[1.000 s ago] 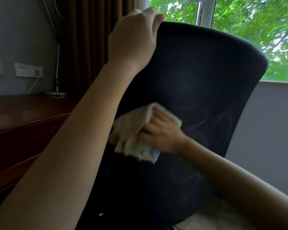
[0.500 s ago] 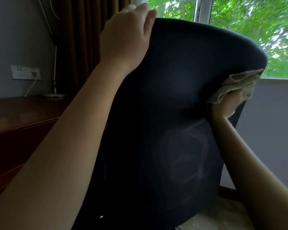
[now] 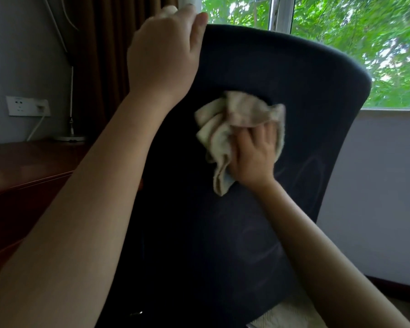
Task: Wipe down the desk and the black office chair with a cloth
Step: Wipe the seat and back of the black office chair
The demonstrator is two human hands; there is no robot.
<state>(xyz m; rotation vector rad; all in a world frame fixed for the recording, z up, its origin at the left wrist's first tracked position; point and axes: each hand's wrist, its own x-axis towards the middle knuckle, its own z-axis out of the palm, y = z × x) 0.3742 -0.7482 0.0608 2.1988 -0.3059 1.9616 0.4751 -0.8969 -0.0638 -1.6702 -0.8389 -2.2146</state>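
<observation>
Head view puts the black office chair [image 3: 258, 221] right in front of me, its backrest rising tall, long axis toward 12 o'clock with a slight lean to 1. My right hand [image 3: 253, 157] presses the cloth [image 3: 225, 138] flat against the upper middle of the backrest, fingers [image 3: 260, 136] spread over it and partly tucked under a fold. Most of the cloth bunches toward 10 o'clock from that hand. My left hand [image 3: 161, 58] grips the top rim at 11 o'clock, fingers curled over the edge, steadying the chair. Unwiped fabric lies toward 6 and 3 o'clock of the cloth, I judge, where faint smear rings show. My left forearm crosses the lower left and may block strokes toward 8 o'clock. At 9 o'clock, well apart, sits the desk [image 3: 29, 162], with a wall socket [image 3: 27, 105] above it.
</observation>
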